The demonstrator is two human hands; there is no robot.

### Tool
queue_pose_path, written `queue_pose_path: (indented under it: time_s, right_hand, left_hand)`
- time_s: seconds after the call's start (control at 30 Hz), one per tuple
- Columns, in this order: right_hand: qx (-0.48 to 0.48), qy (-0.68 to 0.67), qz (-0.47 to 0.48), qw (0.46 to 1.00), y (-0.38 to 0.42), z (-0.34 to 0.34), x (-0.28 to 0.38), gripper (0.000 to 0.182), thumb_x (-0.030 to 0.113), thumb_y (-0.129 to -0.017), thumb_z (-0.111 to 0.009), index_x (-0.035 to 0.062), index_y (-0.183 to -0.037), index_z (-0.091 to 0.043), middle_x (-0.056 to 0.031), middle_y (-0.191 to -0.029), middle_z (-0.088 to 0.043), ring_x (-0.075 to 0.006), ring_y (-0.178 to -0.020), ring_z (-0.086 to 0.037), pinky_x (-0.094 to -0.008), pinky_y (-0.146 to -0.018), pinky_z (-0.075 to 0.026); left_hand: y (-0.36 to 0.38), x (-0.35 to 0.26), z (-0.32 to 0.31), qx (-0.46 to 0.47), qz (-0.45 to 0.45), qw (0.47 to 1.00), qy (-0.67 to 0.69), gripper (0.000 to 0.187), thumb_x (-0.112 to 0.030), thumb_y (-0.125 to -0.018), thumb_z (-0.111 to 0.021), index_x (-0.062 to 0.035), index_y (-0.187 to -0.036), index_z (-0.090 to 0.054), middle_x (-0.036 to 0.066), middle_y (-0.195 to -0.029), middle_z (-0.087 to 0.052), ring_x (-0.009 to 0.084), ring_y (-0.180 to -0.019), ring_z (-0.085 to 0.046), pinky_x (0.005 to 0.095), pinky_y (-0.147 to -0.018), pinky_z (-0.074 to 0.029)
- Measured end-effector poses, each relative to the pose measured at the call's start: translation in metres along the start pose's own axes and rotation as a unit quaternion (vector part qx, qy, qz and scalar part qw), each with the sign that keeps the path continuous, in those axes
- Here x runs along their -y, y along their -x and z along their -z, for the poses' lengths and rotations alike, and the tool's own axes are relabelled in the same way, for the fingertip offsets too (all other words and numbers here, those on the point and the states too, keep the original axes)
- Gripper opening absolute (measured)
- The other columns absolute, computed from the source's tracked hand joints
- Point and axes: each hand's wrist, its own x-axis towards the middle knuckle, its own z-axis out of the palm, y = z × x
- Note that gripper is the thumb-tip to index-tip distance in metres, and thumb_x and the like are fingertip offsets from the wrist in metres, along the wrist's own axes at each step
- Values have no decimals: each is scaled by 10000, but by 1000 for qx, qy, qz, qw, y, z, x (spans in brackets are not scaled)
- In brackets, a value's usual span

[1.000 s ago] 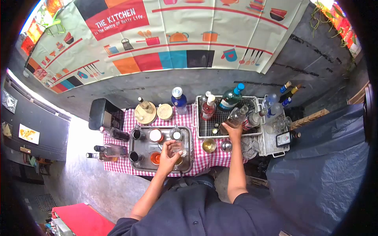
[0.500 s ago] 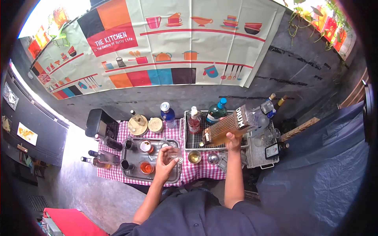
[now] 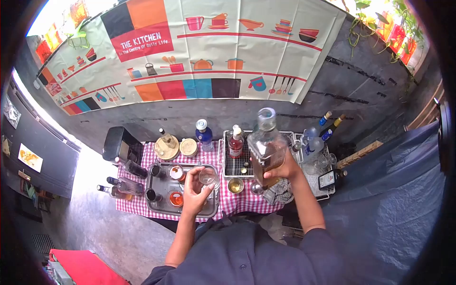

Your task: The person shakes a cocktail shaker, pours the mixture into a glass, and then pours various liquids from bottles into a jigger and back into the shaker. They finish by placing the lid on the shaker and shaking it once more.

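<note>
The right hand (image 3: 287, 170) is wrapped round the bottle (image 3: 267, 151), whose neck points to eleven o'clock. The left hand (image 3: 195, 194) holds a clear glass (image 3: 208, 176) at one o'clock from its palm. From the glass, a red drink (image 3: 176, 198) sits at eight on the tray (image 3: 183, 215). The bottle hides part of the basket (image 3: 221, 152).

Head-worn view, forward and down
</note>
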Motion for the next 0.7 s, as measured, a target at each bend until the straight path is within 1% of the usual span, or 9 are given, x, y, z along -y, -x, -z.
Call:
queue_pose_path:
  time_s: [0.03,0.07,0.13,0.17,0.2,0.3,0.33,0.47,0.7]
  right_hand:
    - [12,59,-14,998,-4,-4,14,933,145,-570,-968,-3,-1350,-478,-82,-1218,-621,-178,-1129,-604,-352,-1001,-477]
    - [27,49,-54,997,-10,-15,38,925,204,-566,-976,-2,-1334,-504,-69,-1197,-630,-154,-1116,-585,-320,-1004,-454]
    - [91,113,-76,986,-18,-12,34,909,224,-571,-964,-5,-1320,-504,-58,-1206,-621,-164,-1121,-581,-333,-1002,-458]
    - [124,144,-88,978,-20,-8,31,901,234,-573,-958,-7,-1313,-503,-52,-1210,-616,-169,-1124,-579,-339,-1001,-460]
    - [149,191,-77,967,-23,-8,30,844,285,-579,-951,-3,-1252,-531,-54,-1135,-636,-166,-1058,-601,-342,-948,-480]
    - [212,332,-141,908,-25,-11,49,811,399,-590,-940,-12,-1176,-558,-123,-1070,-653,-185,-1025,-616,-356,-896,-490]
    - [220,324,-151,908,-26,-17,57,826,447,-593,-920,-19,-1170,-559,-157,-1041,-656,-249,-1002,-644,-385,-880,-505]
    - [266,412,-181,853,-29,-23,69,826,468,-600,-901,-23,-1173,-565,-208,-1092,-658,-353,-1038,-647,-430,-896,-512]
    - [271,445,-186,833,-22,-23,68,820,461,-609,-897,-34,-1173,-565,-213,-1056,-674,-368,-989,-668,-431,-882,-527]
  left_hand:
    - [-1,-2,2,6,-4,1000,-2,561,44,-835,-709,-29,-1323,-442,109,-1248,-573,190,-1187,-566,351,-1037,-447]
    - [-1,-4,5,11,-8,1000,-5,563,43,-834,-711,-29,-1324,-442,110,-1249,-573,189,-1190,-565,352,-1041,-444]
    - [-4,-6,11,22,-14,1000,-15,568,38,-829,-716,-29,-1324,-443,106,-1248,-576,186,-1203,-560,347,-1049,-437]
    - [-5,-9,12,23,-24,998,-54,569,37,-826,-718,-26,-1321,-446,101,-1248,-578,187,-1204,-561,344,-1051,-437]
    - [-6,-12,13,28,-24,998,-58,570,38,-824,-720,-27,-1321,-448,101,-1250,-579,188,-1201,-564,344,-1050,-438]
    - [-8,-19,15,34,-23,996,-85,582,29,-809,-728,-25,-1319,-453,105,-1250,-577,194,-1193,-568,349,-1050,-433]
    - [-9,-22,15,34,-20,995,-90,583,18,-801,-731,-24,-1315,-457,101,-1241,-572,193,-1185,-564,349,-1049,-424]
    - [-10,-23,19,46,-15,990,-133,591,10,-789,-741,-14,-1313,-468,105,-1244,-560,202,-1217,-552,356,-1070,-406]
    - [-10,-27,23,82,-27,974,-209,625,21,-765,-760,-8,-1333,-502,104,-1277,-569,203,-1197,-577,350,-1052,-442]
